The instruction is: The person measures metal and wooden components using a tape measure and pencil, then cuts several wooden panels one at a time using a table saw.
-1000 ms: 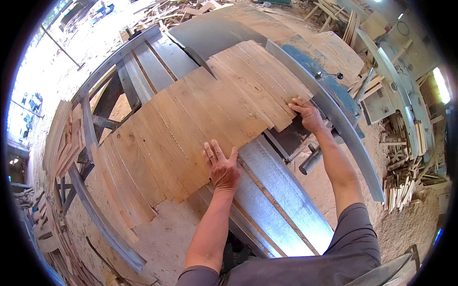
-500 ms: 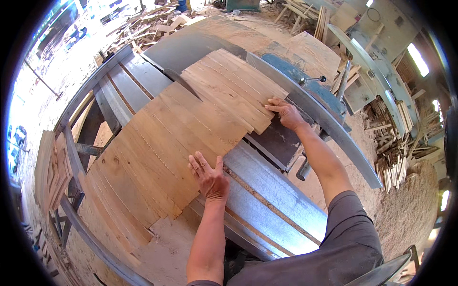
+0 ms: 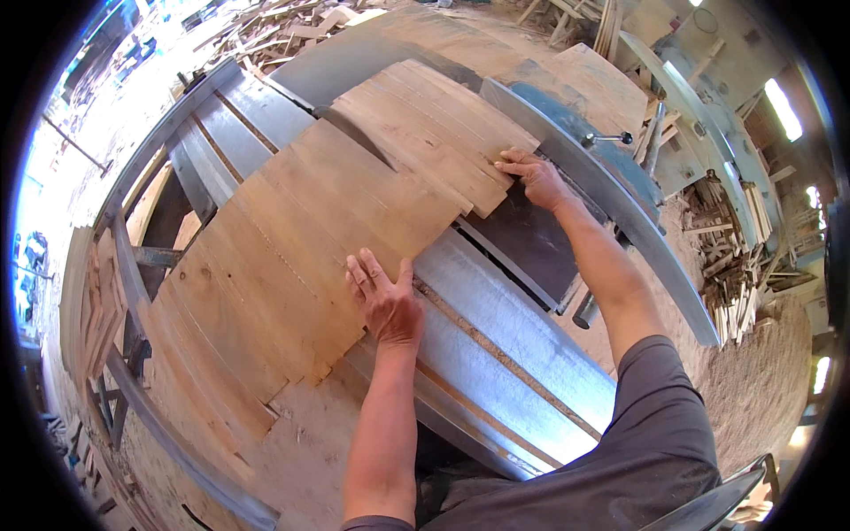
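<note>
One wide panel of wooden boards [image 3: 292, 257], made up of many narrow planks laid edge to edge (the exact count cannot be told), lies flat across the metal counter [image 3: 505, 354] of a woodworking machine, running from the lower left to the upper right. Two hands are on it. The left hand [image 3: 385, 301] rests flat, palm down and fingers spread, on the near edge of the panel around its middle, gripping nothing. The right hand [image 3: 534, 177] lies at the far right end of the panel, fingers curled over the ends of the boards, just beside one long grey fence rail [image 3: 620, 212] that bounds the counter on the right. One dark plate [image 3: 522, 248] shows in the counter between the two hands. No containers are visible. Loose heaps of wood offcuts [image 3: 735, 265] lie on the sawdust-covered floor at right, too many to count, and further scraps [image 3: 266, 31] lie beyond the counter.
</note>
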`<state>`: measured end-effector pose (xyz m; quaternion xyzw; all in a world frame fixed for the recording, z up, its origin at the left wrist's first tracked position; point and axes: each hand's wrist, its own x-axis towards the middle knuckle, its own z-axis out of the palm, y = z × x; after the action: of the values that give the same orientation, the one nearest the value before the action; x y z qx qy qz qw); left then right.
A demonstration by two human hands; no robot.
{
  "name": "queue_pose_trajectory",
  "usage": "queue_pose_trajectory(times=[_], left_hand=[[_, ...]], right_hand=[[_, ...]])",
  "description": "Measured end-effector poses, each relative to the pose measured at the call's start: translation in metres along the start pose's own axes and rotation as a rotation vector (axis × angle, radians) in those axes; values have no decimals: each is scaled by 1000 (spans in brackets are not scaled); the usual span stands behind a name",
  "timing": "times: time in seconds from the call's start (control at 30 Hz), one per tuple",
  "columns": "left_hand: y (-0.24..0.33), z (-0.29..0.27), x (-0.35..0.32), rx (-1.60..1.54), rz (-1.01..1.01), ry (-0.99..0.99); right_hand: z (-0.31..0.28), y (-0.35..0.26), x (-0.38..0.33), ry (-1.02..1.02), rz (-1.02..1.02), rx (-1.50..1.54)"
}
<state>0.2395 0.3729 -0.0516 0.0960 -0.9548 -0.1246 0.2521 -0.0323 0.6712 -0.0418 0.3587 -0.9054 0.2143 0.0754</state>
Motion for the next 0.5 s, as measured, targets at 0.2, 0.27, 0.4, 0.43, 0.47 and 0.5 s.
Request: queue_pose_trajectory(times=[0.2,0.27,0.4,0.43,0.47,0.5], left_hand=[[1,9,-3,-6,21,32],[-1,7,-3,8,27,23],[3,-1,-1,26,47,-9],[4,2,-2,21,54,1],[2,6,-5,21,58,6],[1,8,-6,20,62,11]], right_hand=[[-2,-1,-3,-6,13,9],[0,-4,-2,-2,12,15],[-1,-2,2,-9,-10,17],[-4,-1,0,-9,-11,9],[-3,-3,-2,-13,-11,7],[-2,-5,-4,-18,-13,5]])
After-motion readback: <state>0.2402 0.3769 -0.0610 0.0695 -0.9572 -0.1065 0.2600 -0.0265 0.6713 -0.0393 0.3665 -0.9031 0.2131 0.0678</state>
